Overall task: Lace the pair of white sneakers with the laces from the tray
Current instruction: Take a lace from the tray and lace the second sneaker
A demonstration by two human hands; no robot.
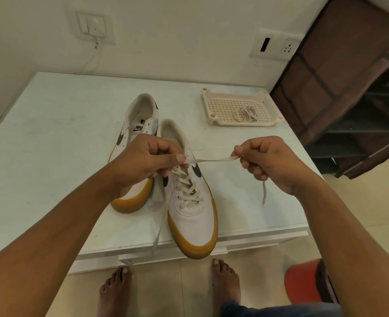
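Table (51, 156): two sneakers near front, side by side, touching; right sneaker (193, 216) nearer, toe past the edge, left sneaker (141, 110) behind-left. Tray (221, 108) back right, spare lace (245, 114) in it. Stool (303, 282) on floor, right

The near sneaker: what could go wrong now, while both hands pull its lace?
1. The near sneaker has its toe past the front edge of the table; a hard pull by the left hand and right hand might drag it off.
2. The lace looks twisted between the hands, so it may sit twisted in the eyelets.
3. Its other end hangs over the edge and could snag.
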